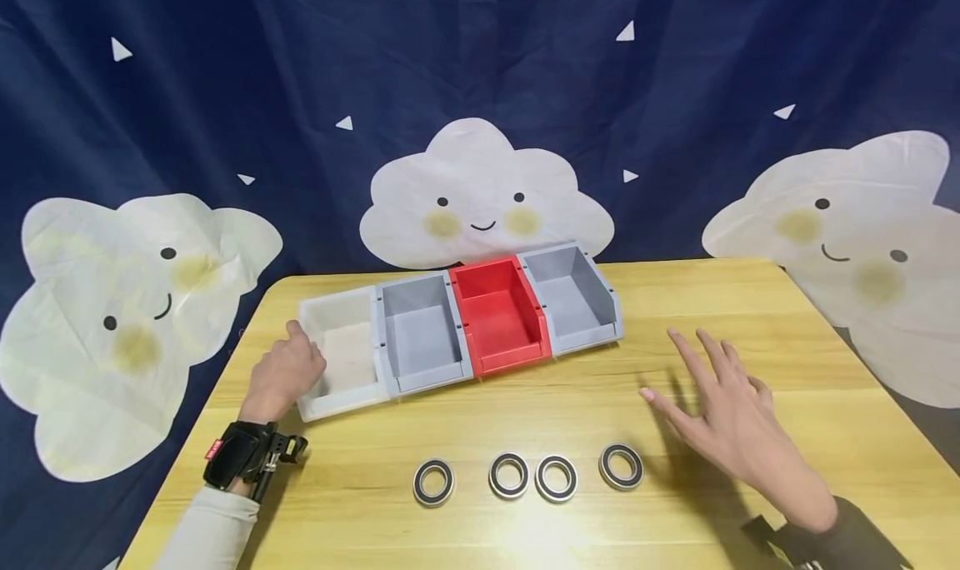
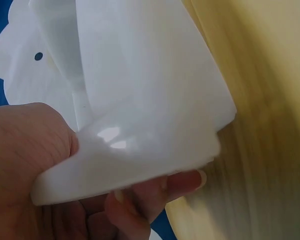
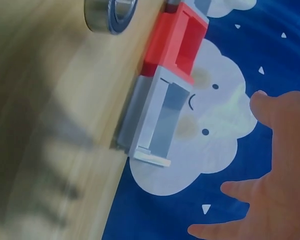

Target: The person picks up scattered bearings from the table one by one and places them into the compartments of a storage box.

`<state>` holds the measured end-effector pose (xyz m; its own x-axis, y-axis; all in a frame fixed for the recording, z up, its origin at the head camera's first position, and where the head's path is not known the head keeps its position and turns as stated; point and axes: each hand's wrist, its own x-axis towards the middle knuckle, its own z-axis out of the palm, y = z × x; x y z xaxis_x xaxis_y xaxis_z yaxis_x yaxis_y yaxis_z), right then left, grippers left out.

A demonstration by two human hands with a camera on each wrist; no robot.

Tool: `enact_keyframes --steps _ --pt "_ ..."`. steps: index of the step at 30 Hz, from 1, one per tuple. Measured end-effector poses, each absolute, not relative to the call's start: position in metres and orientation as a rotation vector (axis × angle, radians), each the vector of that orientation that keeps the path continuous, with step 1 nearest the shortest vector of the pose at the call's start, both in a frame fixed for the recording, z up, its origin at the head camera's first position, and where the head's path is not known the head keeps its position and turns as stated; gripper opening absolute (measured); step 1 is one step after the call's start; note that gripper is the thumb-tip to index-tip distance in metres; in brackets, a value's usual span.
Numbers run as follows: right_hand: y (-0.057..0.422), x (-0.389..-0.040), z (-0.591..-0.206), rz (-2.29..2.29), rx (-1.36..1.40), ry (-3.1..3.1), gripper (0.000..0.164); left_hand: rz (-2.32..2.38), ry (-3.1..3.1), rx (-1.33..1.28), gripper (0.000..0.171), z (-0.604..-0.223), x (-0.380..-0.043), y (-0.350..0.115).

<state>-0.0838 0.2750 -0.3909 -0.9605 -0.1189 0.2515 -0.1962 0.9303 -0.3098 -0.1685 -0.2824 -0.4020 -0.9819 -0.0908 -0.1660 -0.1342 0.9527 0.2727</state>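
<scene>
My left hand (image 1: 287, 372) grips the side wall of the white bin (image 1: 345, 405) at the left end of a joined row. In the left wrist view the thumb lies over the white wall (image 2: 150, 145) and the fingers curl beneath it. Beside that bin come a grey bin (image 1: 423, 337), a red bin (image 1: 502, 316) and another grey bin (image 1: 573, 299), with bare floors showing. My right hand (image 1: 731, 416) hovers over the table's right side, fingers spread, holding nothing. Nearest to it lies a ball bearing (image 1: 636, 467), flat on the wood.
More bearings lie near the table's front: one at the left (image 1: 417, 491) and a close pair, a bearing (image 1: 492, 478) and its neighbour (image 1: 571, 488). Behind the wooden table (image 1: 712, 295) hangs a dark blue curtain (image 1: 480, 45) with smiling clouds.
</scene>
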Motion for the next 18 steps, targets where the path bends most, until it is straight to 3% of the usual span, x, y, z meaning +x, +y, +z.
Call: enact_keyframes --steps 11,18 --pt "0.266 -0.137 -0.386 0.552 0.28 -2.859 0.084 0.459 2.953 -0.174 0.063 -0.405 -0.164 -0.268" --pt "0.254 -0.181 -0.388 0.664 0.179 -2.955 0.091 0.453 2.986 -0.161 0.058 -0.407 -0.162 -0.26"
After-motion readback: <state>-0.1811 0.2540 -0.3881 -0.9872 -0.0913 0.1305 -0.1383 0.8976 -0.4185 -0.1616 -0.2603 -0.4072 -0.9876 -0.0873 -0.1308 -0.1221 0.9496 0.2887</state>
